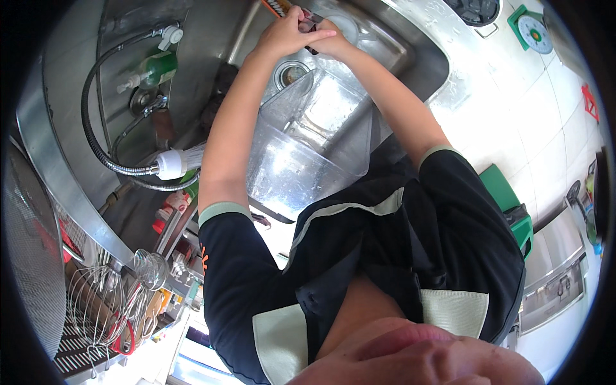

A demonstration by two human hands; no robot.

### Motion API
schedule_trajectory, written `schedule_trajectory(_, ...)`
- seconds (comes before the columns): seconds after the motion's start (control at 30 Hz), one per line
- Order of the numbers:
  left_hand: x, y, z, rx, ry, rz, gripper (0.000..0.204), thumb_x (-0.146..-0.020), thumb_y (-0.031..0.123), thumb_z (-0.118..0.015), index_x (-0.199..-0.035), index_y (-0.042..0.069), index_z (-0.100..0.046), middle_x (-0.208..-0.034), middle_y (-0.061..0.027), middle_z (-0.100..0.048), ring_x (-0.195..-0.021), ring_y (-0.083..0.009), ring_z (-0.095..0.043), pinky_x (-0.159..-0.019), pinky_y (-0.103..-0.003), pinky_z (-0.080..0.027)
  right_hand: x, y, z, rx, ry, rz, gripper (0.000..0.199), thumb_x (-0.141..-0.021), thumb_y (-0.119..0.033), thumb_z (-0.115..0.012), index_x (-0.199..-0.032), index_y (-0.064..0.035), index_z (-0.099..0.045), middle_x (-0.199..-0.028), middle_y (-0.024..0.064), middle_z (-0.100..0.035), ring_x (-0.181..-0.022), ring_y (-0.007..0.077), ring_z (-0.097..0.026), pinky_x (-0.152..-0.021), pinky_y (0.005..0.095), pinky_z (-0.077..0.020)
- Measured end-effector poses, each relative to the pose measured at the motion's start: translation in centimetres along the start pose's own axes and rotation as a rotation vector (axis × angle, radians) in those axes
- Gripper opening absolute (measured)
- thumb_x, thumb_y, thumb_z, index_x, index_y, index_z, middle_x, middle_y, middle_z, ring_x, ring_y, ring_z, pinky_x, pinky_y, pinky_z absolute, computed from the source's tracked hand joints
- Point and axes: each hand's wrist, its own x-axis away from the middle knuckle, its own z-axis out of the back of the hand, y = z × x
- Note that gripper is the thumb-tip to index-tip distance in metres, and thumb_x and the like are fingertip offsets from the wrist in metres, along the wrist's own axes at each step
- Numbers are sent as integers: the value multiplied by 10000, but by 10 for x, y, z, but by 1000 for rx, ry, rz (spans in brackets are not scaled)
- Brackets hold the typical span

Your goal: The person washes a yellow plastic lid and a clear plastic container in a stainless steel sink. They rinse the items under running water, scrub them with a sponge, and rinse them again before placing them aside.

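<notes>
Both arms stretch over a stainless steel sink [410, 70]. My left hand [283, 32] is closed around a dark, slim object [310, 24] with an orange striped part [276, 6] at its far end. My right hand [332, 42] grips the same object from the right, close to the left hand. Fingers cover much of it, so its kind is unclear. Behind the right hand lies a pale, round, translucent thing [346, 27] in the sink. Nearer to me, a clear plastic tub [289, 157] stands tilted beside the round drain [293, 74].
At left, a white spray head [171, 165] hangs on a metal hose [86, 115], below a green pump bottle [159, 69]. Whisks [96, 289] and a small strainer [151, 268] hang at lower left. A green dial scale [534, 33] stands at far right.
</notes>
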Motion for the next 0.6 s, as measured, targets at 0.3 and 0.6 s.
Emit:
schedule_trajectory(0.3,-11,-28,-2,72,-131,198,696,-659,617,-634,-881,-33,-521,-792,-171,-615,-784,-247,-629,-694,-326,-481,1,17,4,-287,-173,43,335,-715,-248,-622,-978,-46,-577,-822,30,-599,-713,139,-557,-611,261,-440)
schedule_trajectory(0.6,-8,-68,-31,294,231,147,332,-817,320,-591,-871,10,-484,-701,-96,-603,-602,-175,-598,-473,-322,-468,7,2,3,-893,-120,-287,429,-919,-380,-402,-1181,-46,-460,-1046,43,-570,-900,131,-530,-774,302,-416)
